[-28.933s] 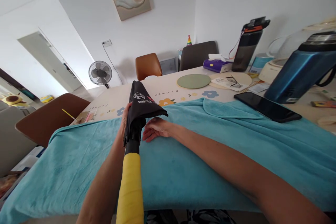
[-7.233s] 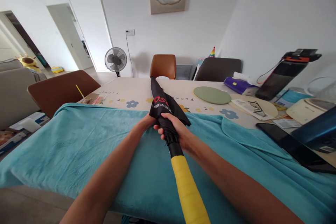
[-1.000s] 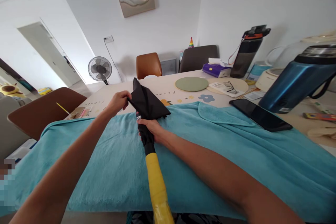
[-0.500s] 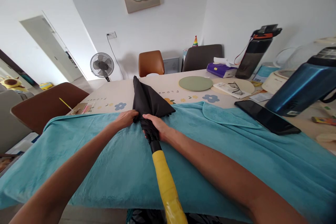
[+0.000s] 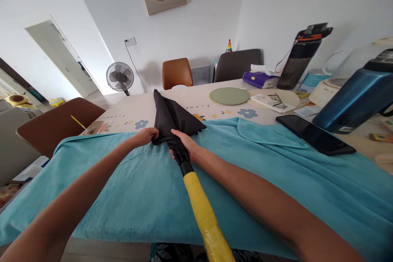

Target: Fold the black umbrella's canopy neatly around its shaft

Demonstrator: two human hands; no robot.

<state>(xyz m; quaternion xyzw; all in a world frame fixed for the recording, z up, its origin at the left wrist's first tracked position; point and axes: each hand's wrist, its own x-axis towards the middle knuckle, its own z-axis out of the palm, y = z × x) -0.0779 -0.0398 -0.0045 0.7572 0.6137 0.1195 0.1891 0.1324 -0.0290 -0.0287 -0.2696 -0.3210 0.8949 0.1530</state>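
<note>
A black umbrella [image 5: 173, 116], folded but with its canopy loose, lies over the table with its tip pointing away from me. Its long handle [image 5: 204, 213], wrapped in yellow, runs down toward my lap. My right hand [image 5: 187, 146] is closed round the gathered canopy and ribs just above the handle. At the canopy's left edge, my left hand [image 5: 147, 136] pinches the black fabric. Beneath both hands spreads a turquoise blanket [image 5: 123, 188].
To the right lie a black phone [image 5: 315, 134] and glasses [image 5: 276, 100], near a blue bottle [image 5: 356, 94] and a dark bottle [image 5: 299, 57]. A green round mat [image 5: 229, 95] and a purple tissue pack [image 5: 260, 79] sit farther back. A fan [image 5: 120, 76] stands beyond the table.
My left hand has pulled the canopy's edge slightly left. The yellow handle's near end has swung to the right, while my right hand keeps its hold.
</note>
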